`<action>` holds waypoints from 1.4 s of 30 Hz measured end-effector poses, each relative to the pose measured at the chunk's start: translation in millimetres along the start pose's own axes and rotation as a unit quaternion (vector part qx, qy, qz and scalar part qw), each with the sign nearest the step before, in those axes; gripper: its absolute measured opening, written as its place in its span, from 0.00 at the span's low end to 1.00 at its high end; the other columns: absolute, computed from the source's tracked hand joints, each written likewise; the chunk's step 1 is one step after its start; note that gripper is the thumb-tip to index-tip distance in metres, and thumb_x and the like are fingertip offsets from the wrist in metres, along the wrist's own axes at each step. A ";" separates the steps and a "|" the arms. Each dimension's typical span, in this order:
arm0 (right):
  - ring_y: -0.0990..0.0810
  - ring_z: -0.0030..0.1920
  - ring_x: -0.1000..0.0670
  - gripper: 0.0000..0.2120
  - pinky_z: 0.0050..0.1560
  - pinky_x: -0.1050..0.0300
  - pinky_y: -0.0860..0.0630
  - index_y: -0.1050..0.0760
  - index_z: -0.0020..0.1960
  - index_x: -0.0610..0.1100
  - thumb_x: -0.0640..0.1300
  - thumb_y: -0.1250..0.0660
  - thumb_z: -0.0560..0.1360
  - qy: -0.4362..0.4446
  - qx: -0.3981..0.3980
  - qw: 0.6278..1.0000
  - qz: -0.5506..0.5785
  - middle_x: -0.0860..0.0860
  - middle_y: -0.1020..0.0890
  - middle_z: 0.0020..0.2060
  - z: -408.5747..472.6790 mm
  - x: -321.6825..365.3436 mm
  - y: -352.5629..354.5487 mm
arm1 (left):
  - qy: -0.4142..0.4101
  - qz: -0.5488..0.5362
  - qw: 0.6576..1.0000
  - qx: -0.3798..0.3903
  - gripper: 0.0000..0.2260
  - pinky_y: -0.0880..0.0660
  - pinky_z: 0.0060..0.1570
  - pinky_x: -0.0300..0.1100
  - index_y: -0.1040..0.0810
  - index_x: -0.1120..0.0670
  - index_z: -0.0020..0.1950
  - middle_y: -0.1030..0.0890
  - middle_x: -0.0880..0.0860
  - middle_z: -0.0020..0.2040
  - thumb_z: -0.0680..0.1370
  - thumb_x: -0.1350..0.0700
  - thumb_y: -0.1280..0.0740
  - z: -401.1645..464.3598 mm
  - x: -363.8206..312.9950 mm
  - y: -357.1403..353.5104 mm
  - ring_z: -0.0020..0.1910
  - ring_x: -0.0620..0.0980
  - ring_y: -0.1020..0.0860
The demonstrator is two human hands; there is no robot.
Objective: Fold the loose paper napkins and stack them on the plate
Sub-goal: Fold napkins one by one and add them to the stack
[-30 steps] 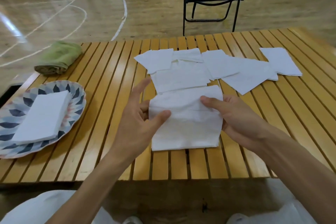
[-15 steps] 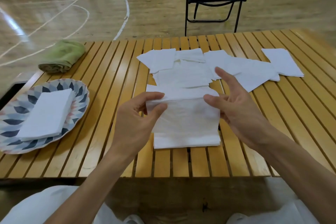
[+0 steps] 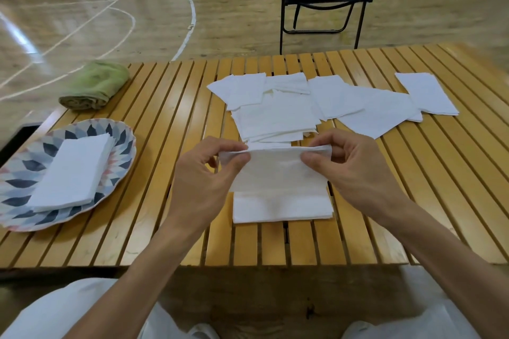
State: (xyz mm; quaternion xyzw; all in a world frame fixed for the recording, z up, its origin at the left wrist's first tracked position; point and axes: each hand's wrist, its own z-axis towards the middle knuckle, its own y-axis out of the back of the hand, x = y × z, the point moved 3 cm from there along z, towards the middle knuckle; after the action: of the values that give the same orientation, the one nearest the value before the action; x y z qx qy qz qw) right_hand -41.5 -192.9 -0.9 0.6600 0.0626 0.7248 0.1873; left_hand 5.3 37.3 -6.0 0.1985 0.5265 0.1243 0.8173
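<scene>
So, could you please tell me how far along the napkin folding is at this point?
Done: a stack of folded napkins lies on the plate. In hand: the left hand and right hand pinch the top edge of one napkin, mid-fold. Left: the loose napkins spread across the table.

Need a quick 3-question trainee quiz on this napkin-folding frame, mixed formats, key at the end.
1. True or false: both hands, the left hand and the right hand, pinch the napkin being folded.
2. Where does the folded napkin stack lie? A) on the patterned plate B) on the green cloth C) on the chair
3. Fill in: the loose napkins lie spread across the far side of the slatted ___.

Key: 1 true; 2 A; 3 table
</scene>
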 end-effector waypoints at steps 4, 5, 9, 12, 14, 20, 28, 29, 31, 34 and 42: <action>0.20 0.43 0.46 0.08 0.44 0.44 0.20 0.21 0.45 0.54 0.57 0.28 0.72 0.034 -0.027 0.997 -0.058 0.52 0.19 0.43 1.9 -0.4 3.8 | 0.003 0.028 0.999 -0.019 0.05 0.31 0.50 0.28 0.22 0.38 0.47 0.24 0.41 0.50 0.72 0.43 0.30 2.1 -1.0 1.0 0.52 0.35 0.27; 0.21 0.45 0.48 0.11 0.47 0.47 0.21 0.21 0.45 0.54 0.61 0.28 0.71 0.035 -0.034 0.997 -0.066 0.53 0.19 0.46 3.0 0.2 5.7 | 0.009 0.023 0.999 -0.024 0.05 0.31 0.53 0.27 0.22 0.37 0.46 0.26 0.41 0.52 0.72 0.42 0.30 3.1 0.1 2.0 0.54 0.34 0.28; 0.16 0.55 0.50 0.20 0.51 0.57 0.19 0.19 0.56 0.48 0.59 0.28 0.71 -0.017 0.037 0.993 0.115 0.55 0.15 0.55 3.1 6.7 8.3 | 0.026 -0.054 0.998 0.001 0.07 0.23 0.46 0.38 0.20 0.46 0.47 0.20 0.40 0.50 0.76 0.43 0.30 5.8 -3.7 2.7 0.52 0.42 0.22; 0.15 0.53 0.55 0.15 0.48 0.63 0.19 0.20 0.59 0.48 0.48 0.29 0.73 -0.055 0.098 0.983 0.142 0.55 0.14 0.53 -0.2 4.7 2.2 | 0.051 -0.126 0.991 0.009 0.09 0.25 0.35 0.33 0.20 0.55 0.47 0.18 0.44 0.40 0.77 0.50 0.31 3.9 -8.4 -2.8 0.41 0.43 0.19; 0.14 0.50 0.57 0.09 0.44 0.66 0.19 0.19 0.56 0.51 0.44 0.29 0.76 -0.078 0.082 0.987 0.113 0.59 0.13 0.49 -0.3 -1.4 -0.7 | 0.084 -0.152 0.985 0.021 0.09 0.24 0.34 0.34 0.22 0.57 0.49 0.17 0.47 0.40 0.77 0.52 0.32 1.9 -7.7 -7.2 0.39 0.43 0.18; 0.15 0.47 0.58 0.05 0.44 0.64 0.22 0.18 0.53 0.52 0.47 0.33 0.81 -0.172 0.071 0.982 0.038 0.59 0.13 0.46 1.3 -19.6 1.0 | 0.182 -0.105 0.974 0.090 0.08 0.18 0.42 0.39 0.26 0.50 0.57 0.15 0.47 0.45 0.79 0.58 0.31 -4.9 9.2 -16.1 0.46 0.41 0.16; 0.15 0.45 0.47 0.11 0.52 0.43 0.17 0.18 0.50 0.43 0.52 0.32 0.79 -0.202 0.103 0.953 -0.200 0.46 0.15 0.45 2.0 -28.1 -1.3 | 0.186 0.026 0.979 0.083 0.08 0.18 0.37 0.42 0.28 0.46 0.55 0.18 0.48 0.46 0.79 0.52 0.31 -6.1 24.4 -19.4 0.44 0.43 0.17; 0.16 0.45 0.44 0.13 0.51 0.43 0.18 0.18 0.48 0.42 0.52 0.32 0.79 -0.200 0.106 0.949 -0.218 0.43 0.16 0.45 2.3 -29.3 -1.6 | 0.184 0.040 0.978 0.085 0.08 0.18 0.37 0.42 0.28 0.45 0.55 0.18 0.48 0.46 0.79 0.52 0.31 -6.4 25.6 -19.9 0.44 0.44 0.17; 0.16 0.45 0.40 0.15 0.48 0.43 0.18 0.19 0.46 0.40 0.52 0.31 0.79 -0.198 0.105 0.944 -0.241 0.39 0.16 0.45 3.1 -32.4 -2.6 | 0.180 0.066 0.978 0.087 0.09 0.18 0.37 0.43 0.29 0.44 0.55 0.19 0.48 0.45 0.79 0.52 0.31 -6.6 27.7 -20.7 0.44 0.44 0.18; 0.17 0.41 0.43 0.16 0.40 0.51 0.22 0.20 0.45 0.39 0.53 0.32 0.79 -0.194 0.100 0.939 -0.265 0.40 0.16 0.43 5.1 -37.4 -3.6 | 0.174 0.092 0.976 0.092 0.09 0.20 0.37 0.42 0.30 0.44 0.57 0.21 0.48 0.45 0.80 0.52 0.32 -6.1 29.4 -22.7 0.44 0.45 0.19; 0.19 0.40 0.48 0.12 0.41 0.53 0.21 0.23 0.42 0.47 0.54 0.32 0.79 -0.176 0.088 0.920 -0.338 0.49 0.19 0.37 5.8 -40.2 -5.5 | 0.162 0.156 0.969 0.104 0.14 0.30 0.35 0.31 0.31 0.47 0.64 0.24 0.45 0.44 0.81 0.54 0.33 -8.6 29.1 -28.4 0.42 0.41 0.23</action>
State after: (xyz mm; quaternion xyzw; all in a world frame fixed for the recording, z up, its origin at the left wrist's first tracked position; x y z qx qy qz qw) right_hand -32.4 -203.0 -39.5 0.7306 0.3117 0.4817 0.3701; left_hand 9.4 25.6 -45.7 0.3388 0.6248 0.2254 0.6664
